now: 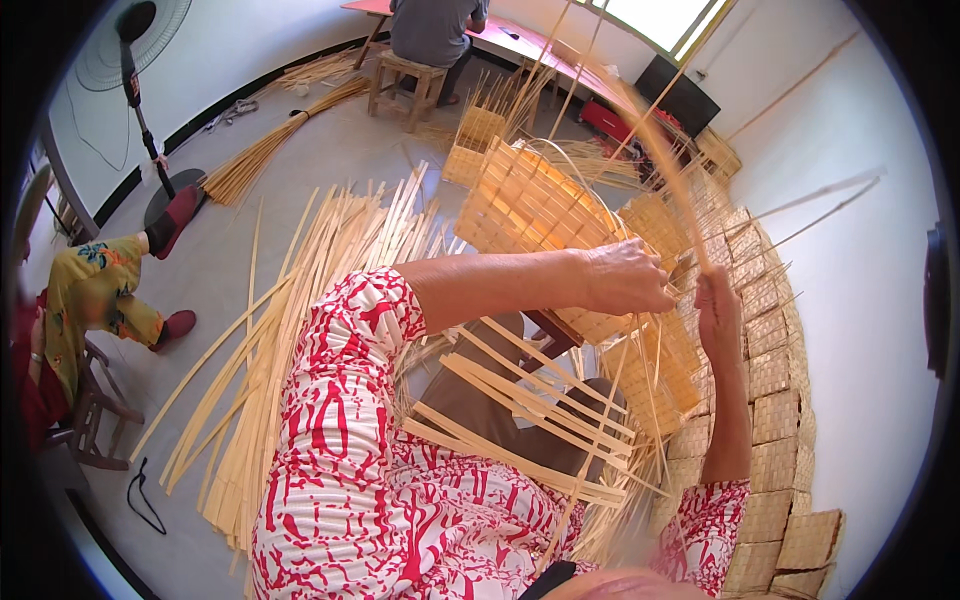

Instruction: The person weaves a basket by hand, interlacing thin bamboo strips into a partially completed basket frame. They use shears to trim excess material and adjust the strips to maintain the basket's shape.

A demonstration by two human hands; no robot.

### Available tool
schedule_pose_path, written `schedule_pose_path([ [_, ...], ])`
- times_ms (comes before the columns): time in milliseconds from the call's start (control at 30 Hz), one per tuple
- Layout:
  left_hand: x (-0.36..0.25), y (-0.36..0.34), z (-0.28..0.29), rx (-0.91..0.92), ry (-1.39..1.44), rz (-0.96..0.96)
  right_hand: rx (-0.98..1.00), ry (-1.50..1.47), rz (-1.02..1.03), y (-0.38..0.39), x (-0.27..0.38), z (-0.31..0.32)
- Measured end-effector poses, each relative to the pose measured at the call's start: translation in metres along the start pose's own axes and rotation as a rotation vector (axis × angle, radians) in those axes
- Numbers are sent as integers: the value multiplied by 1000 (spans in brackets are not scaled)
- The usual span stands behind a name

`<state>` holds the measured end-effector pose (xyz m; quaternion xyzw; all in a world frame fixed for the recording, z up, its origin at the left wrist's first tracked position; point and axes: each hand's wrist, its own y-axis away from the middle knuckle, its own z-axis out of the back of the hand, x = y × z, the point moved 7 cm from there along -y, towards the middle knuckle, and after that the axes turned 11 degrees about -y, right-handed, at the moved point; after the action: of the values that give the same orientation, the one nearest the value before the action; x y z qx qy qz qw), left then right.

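My left hand (625,278) reaches across in front of me, fingers closed over the crossed bamboo strips; exactly what it holds is unclear. My right hand (716,300) grips a long bamboo strip (682,195) that rises, blurred, toward the upper left. Below both hands, a loose open lattice of pale strips (525,395) lies across my lap. Beyond my left forearm stands a woven bamboo piece (515,200) with a curved strip along its top.
Loose strips (220,400) cover the floor at my left. Stacked woven pieces (770,410) line the right wall. A seated person's legs (90,290), a standing fan (140,110), a bundle of canes (260,160), and another person (430,30) at a pink table (515,45) surround me.
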<state>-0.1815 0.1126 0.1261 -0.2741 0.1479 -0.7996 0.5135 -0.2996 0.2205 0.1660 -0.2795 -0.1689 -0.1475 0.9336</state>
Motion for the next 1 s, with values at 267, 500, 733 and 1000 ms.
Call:
schedule_pose_path([
  [267,-4,10,-9,-23,3,-14,157,438,-77,-4,-49,-31],
  [500,8,9,2,103,80,33,177,404,-28,-9,-46,-38],
  [733,97,-37,25,-491,75,370,-47,625,160,3,-55,-37],
  [1000,190,83,168,-1705,-773,841,-269,21,-17,60,-82,-28],
])
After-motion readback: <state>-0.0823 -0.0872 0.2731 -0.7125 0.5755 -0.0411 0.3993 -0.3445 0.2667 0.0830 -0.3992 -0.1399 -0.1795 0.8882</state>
